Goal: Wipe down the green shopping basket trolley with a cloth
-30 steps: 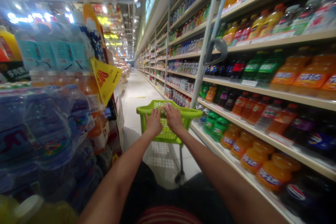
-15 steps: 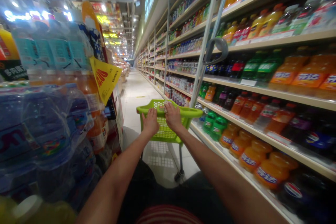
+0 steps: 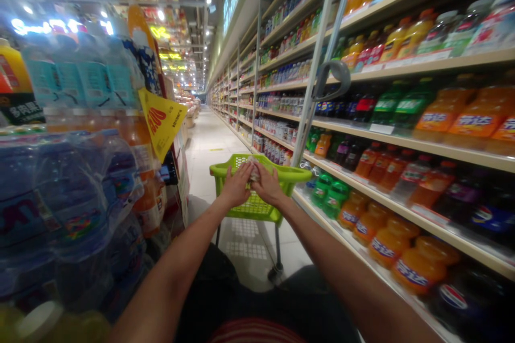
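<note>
A green plastic shopping cart (image 3: pixel 287 173) stands in front of me, its rim level with my hands. Both hands meet over its near side. Between them is a small, crumpled, whitish thing (image 3: pixel 254 172) that looks like a tissue or wipe. My left hand (image 3: pixel 237 186) presses on it from the left, fingers together and pointing forward. From the other side my right hand (image 3: pixel 267 186) closes on it, fingers bent. The fingertips and part of the whitish thing are hidden. Holes in the cart wall show around the hands.
Shelves of drink bottles (image 3: pixel 406 254) run along the right, with a grey loop-shaped holder (image 3: pixel 336 79) sticking out from a post. Stacked wrapped bottle packs (image 3: pixel 70 187) and a yellow price sign (image 3: pixel 163 120) stand close on the left. A tiled aisle (image 3: pixel 205 134) leads ahead.
My left hand has moved right from the cart's near rim to the whitish thing. My right hand, holding that thing before, has turned inward to meet it. The cart has hardly moved.
</note>
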Demonstrator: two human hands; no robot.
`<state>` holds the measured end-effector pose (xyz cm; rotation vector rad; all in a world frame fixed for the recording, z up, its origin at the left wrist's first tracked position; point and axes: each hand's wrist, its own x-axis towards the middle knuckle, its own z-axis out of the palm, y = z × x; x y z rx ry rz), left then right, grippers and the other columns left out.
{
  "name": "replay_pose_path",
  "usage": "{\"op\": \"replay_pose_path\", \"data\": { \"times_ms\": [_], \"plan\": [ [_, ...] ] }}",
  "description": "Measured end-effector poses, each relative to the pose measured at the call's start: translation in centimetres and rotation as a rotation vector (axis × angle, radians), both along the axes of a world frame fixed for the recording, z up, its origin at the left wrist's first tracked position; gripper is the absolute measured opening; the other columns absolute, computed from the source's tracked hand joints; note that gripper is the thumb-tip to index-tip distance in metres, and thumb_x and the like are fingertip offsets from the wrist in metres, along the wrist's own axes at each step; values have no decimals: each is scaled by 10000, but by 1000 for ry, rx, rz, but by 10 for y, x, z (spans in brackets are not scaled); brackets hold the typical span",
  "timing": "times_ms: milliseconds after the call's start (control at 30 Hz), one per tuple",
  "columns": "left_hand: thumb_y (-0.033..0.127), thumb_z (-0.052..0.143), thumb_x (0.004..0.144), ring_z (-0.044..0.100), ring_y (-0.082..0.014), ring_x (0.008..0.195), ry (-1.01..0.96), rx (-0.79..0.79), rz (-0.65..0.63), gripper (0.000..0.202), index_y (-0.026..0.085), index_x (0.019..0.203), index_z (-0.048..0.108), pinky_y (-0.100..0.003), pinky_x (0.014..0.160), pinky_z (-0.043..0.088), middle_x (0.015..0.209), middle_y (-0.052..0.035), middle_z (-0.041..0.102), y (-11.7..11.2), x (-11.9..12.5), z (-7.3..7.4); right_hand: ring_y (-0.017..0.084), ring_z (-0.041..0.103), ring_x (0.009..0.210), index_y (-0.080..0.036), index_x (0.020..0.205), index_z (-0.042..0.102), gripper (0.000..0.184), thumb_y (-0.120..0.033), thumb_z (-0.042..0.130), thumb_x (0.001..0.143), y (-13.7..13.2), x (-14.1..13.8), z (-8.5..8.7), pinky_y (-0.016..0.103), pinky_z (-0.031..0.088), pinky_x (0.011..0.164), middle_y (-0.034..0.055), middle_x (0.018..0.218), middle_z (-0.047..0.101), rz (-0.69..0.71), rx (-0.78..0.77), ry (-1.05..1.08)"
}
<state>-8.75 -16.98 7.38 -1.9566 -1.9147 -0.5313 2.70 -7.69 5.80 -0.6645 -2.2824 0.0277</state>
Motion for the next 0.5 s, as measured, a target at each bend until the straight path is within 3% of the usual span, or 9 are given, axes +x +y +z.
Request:
{"op": "replay_pose_path", "data": {
  "times_ms": [167,333,500],
  "plan": [
    [401,453,793,302,-235,1318,-40,0,23,631,177,1365,312,-544,1091,76,1432,-97,357,7,4,7,273,380,1258,-208,1256,488,444,-241,348,835,6,10,6,580,186,1015,86,1325,498,4,-36,-1],
    [346,463,790,265,-226,1336,-2,20,-21,606,167,1354,330,-492,1103,114,1448,-101,327,6,13,17,261,366,1269,-240,1206,543,413,-245,300,872,4,8,4,570,179,1017,64,1314,513,-46,1,1],
    [346,439,797,299,-219,1318,-116,-113,-28,650,120,1382,263,-449,1088,209,1437,-111,346,15,24,27,245,512,1117,-203,1168,548,408,-225,285,857,10,11,4,536,220,1011,87,1187,604,-28,-92,126]
  ]
}}
